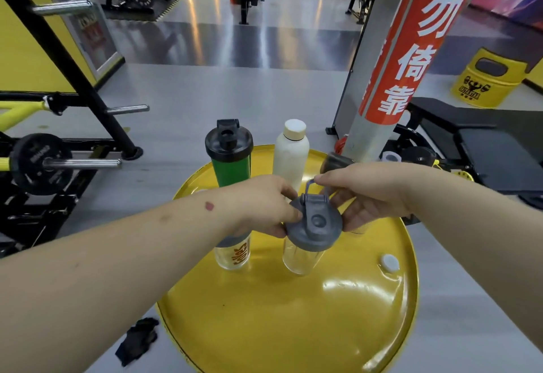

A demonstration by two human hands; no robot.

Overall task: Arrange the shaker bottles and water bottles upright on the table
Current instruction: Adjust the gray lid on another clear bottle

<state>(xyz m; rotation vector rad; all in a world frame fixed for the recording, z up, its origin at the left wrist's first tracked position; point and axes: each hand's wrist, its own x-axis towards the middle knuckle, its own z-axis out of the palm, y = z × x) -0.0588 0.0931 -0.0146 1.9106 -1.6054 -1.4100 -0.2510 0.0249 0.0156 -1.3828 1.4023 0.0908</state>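
Note:
A clear shaker bottle with a grey lid [313, 227] stands upright on the round yellow table [293, 314]. My left hand [261, 205] pinches the lid's left edge. My right hand [367, 193] holds the lid's right side and its loop handle. Under my left hand stands a second clear shaker with orange lettering [233, 255], its top hidden. A green shaker with a black lid [230, 155] and a white water bottle [291, 155] stand upright at the table's far edge. A dark-lidded bottle [335, 162] is mostly hidden behind my right hand.
A small white cap [390, 263] sits in the table top at the right. A grey pillar with a red banner [411, 49] rises behind the table. A barbell rack with plates [41, 164] stands left, a black bench [470, 143] right. A dark glove [138, 340] lies on the floor.

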